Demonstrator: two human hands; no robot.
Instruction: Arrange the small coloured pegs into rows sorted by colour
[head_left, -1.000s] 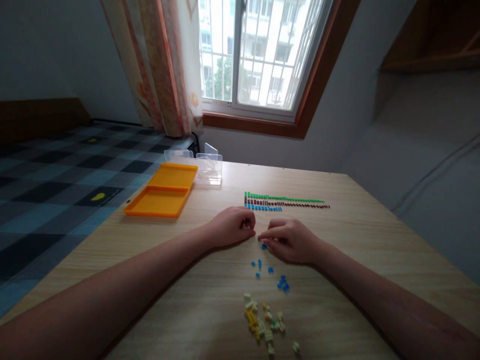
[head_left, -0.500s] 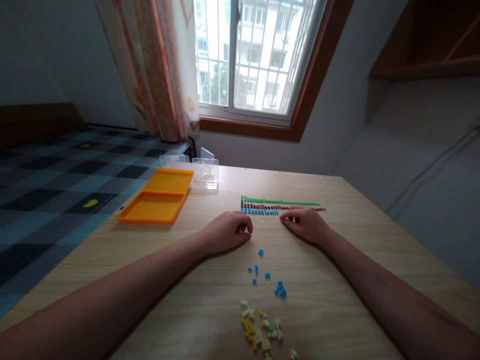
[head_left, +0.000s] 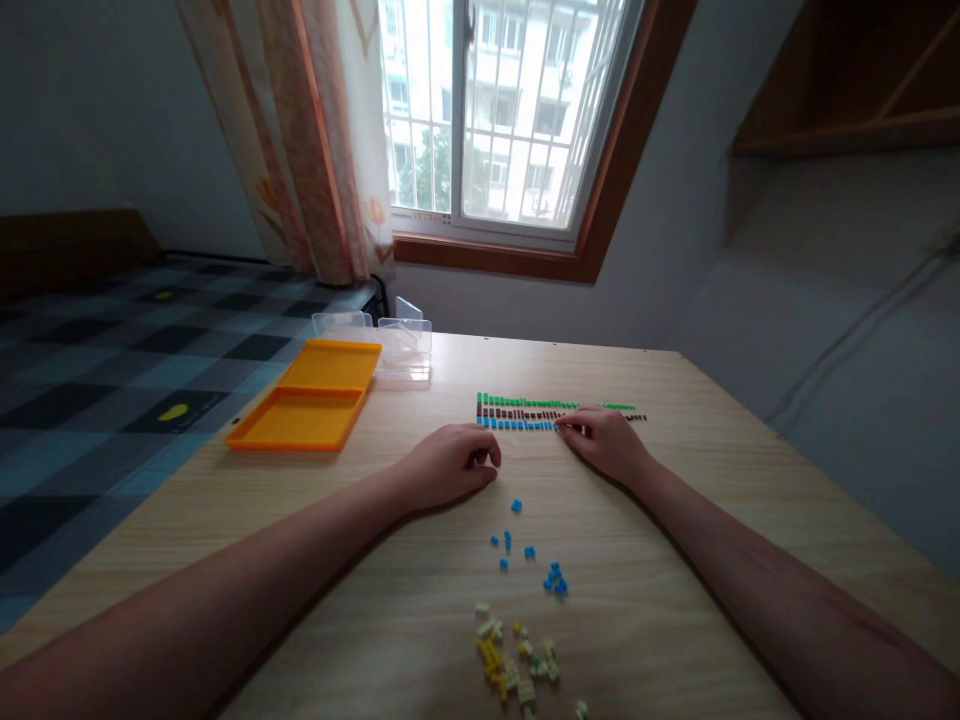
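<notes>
Three rows of tiny bricks lie on the wooden table: a green row, a brown row and a shorter blue row. My right hand pinches its fingertips together at the right end of the blue row; whatever it holds is too small to make out. My left hand rests curled on the table just below the rows, fingers closed. Loose blue bricks lie scattered nearer me, and a pile of yellow and cream bricks sits at the front.
An open orange case lies at the table's left edge, with clear plastic boxes behind it. A bed with a checked cover stands to the left. A window and a curtain are beyond the table.
My right hand has moved from the loose blue bricks up to the right end of the blue row. My left hand has stayed almost still.
</notes>
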